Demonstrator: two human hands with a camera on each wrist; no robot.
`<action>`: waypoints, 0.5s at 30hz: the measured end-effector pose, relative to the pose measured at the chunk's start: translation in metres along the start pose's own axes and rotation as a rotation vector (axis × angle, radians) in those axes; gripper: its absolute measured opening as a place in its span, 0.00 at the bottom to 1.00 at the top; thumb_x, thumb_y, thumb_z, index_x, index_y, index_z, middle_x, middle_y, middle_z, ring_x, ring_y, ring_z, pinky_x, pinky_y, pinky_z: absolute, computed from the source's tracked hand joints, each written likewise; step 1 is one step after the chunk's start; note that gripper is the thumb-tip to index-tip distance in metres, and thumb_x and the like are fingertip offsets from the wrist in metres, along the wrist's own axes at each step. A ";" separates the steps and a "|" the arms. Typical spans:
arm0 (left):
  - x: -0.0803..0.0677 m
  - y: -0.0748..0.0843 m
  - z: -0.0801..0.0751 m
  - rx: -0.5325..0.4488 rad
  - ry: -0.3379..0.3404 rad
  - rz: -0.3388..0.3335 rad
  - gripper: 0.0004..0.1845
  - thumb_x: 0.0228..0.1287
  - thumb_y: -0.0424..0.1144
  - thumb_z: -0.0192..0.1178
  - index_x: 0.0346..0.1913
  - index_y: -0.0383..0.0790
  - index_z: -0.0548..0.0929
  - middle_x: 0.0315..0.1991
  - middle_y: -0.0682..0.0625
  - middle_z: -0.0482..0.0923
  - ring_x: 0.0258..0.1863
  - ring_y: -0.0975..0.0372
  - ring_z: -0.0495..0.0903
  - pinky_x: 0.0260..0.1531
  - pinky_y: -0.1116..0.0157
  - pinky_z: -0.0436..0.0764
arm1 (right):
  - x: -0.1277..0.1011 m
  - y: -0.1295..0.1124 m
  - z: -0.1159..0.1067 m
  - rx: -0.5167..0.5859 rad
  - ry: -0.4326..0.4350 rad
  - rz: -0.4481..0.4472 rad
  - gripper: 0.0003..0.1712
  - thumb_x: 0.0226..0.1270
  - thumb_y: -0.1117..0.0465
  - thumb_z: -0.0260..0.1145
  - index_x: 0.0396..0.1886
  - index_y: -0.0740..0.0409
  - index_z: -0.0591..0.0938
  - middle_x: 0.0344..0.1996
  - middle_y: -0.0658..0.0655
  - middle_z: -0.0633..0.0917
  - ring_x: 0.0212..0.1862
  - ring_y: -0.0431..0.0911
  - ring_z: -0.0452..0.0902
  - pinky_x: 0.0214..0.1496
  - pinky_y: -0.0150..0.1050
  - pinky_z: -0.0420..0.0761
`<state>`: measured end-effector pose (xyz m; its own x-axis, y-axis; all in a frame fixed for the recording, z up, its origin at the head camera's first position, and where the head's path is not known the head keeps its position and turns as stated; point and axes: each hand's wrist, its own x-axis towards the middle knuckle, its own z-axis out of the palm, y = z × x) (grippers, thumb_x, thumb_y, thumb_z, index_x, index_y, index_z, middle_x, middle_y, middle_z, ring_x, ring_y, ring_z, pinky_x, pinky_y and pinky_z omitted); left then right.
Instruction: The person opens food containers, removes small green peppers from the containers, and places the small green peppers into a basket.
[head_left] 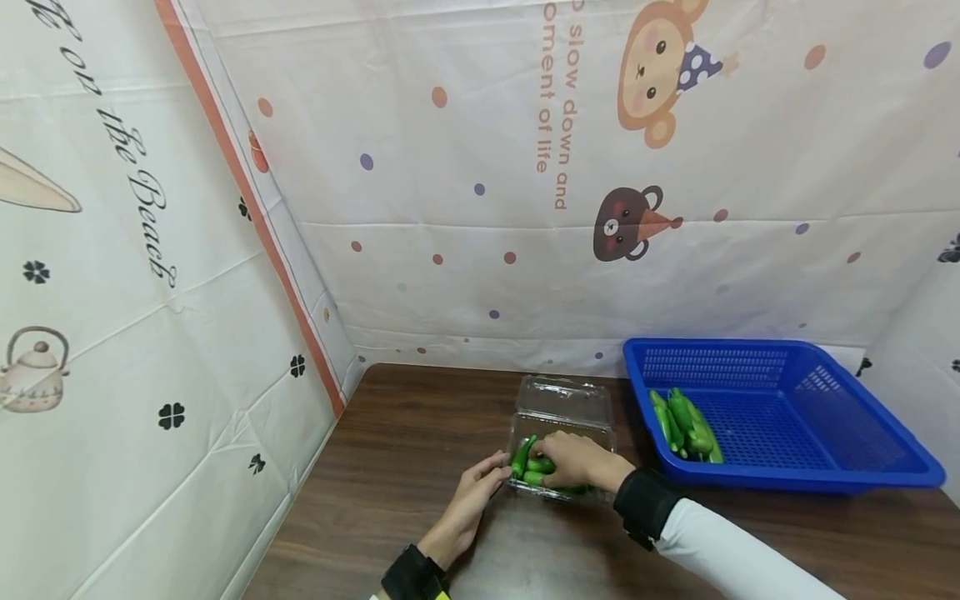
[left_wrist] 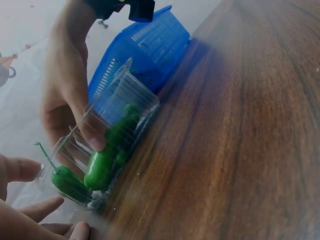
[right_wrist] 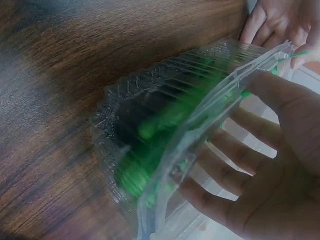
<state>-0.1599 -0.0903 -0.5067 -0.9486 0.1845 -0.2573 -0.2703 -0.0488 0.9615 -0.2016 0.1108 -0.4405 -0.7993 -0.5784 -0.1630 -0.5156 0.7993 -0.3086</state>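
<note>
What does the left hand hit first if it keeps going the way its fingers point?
Probably the clear plastic clamshell. The left hand points up-right with its fingertips at the box's near-left edge, next to a green pepper. Whether they touch it is unclear.

The backdrop cloth [head_left: 465, 125] reads "slow down and", "of life", "the Beach".

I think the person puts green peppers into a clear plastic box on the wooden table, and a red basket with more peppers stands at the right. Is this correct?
Not quite: the basket is blue, not red, as the head view shows. The rest holds: both hands, left hand and right hand, are at the clear plastic box with green peppers on the wooden table, and more peppers lie in the basket.
</note>
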 end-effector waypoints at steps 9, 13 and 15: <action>-0.003 0.000 0.005 0.049 0.017 0.020 0.29 0.74 0.44 0.58 0.72 0.34 0.72 0.77 0.34 0.62 0.77 0.39 0.58 0.75 0.41 0.67 | 0.001 -0.003 0.002 -0.100 0.034 -0.050 0.18 0.56 0.62 0.78 0.46 0.53 0.85 0.35 0.51 0.84 0.33 0.43 0.75 0.30 0.42 0.79; -0.003 0.000 0.007 0.044 0.005 0.028 0.30 0.73 0.41 0.58 0.73 0.33 0.70 0.76 0.34 0.64 0.76 0.40 0.63 0.72 0.43 0.71 | 0.001 -0.003 0.004 -0.150 0.049 -0.059 0.18 0.53 0.63 0.80 0.44 0.51 0.85 0.34 0.51 0.84 0.34 0.45 0.78 0.29 0.44 0.82; -0.002 0.002 0.007 0.030 -0.006 0.034 0.30 0.72 0.39 0.57 0.74 0.33 0.69 0.76 0.33 0.63 0.75 0.41 0.65 0.72 0.45 0.73 | 0.002 -0.001 0.005 -0.172 0.063 -0.070 0.18 0.52 0.64 0.81 0.43 0.51 0.85 0.34 0.51 0.85 0.35 0.45 0.80 0.28 0.45 0.82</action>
<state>-0.1576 -0.0838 -0.5041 -0.9560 0.1893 -0.2242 -0.2330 -0.0254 0.9721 -0.2012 0.1079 -0.4456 -0.7743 -0.6270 -0.0859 -0.6118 0.7763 -0.1518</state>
